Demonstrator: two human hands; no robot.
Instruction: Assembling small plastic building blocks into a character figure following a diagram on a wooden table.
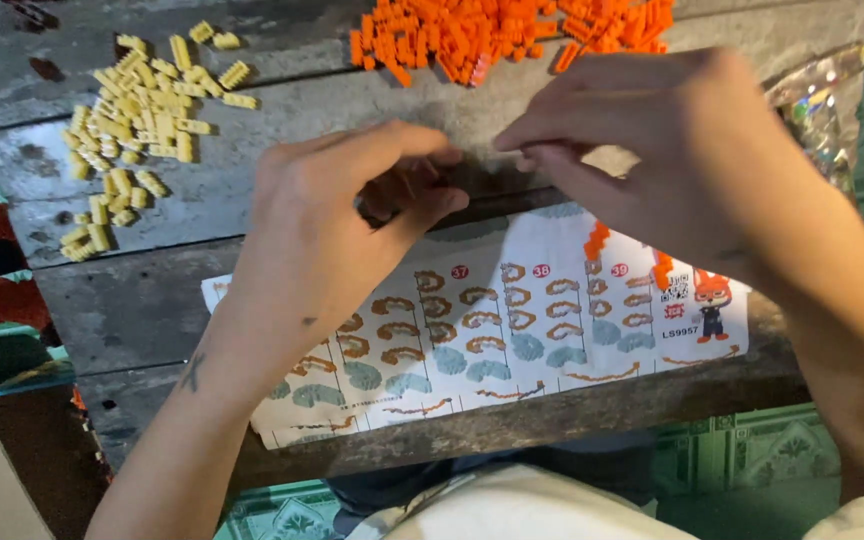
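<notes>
Both hands are hunched together over the far edge of the instruction sheet [512, 330], which lies flat on the worn wooden surface [132, 310]. The left hand [337, 215] has its fingers curled in around something small and dark in the palm, but I can't really tell what it is or how firmly it's gripped. The right hand [652, 150] has thumb and fingertips pinched closed just right of that, apparently on a tiny piece, too small to make out. The orange bricks [492, 35] sit in a heap at the far edge, just beyond the hands, and the yellow bricks [132, 130] are scattered far left, well apart. A couple of little orange stacks [597, 240] stand on the sheet near the right hand. My guess is these bricks are super light, hard plastic, a bit slippery and easy to flick away, so pinching by the side faces with the fingertips looks best. There's a crinkly clear bag [817, 100] at far right.
</notes>
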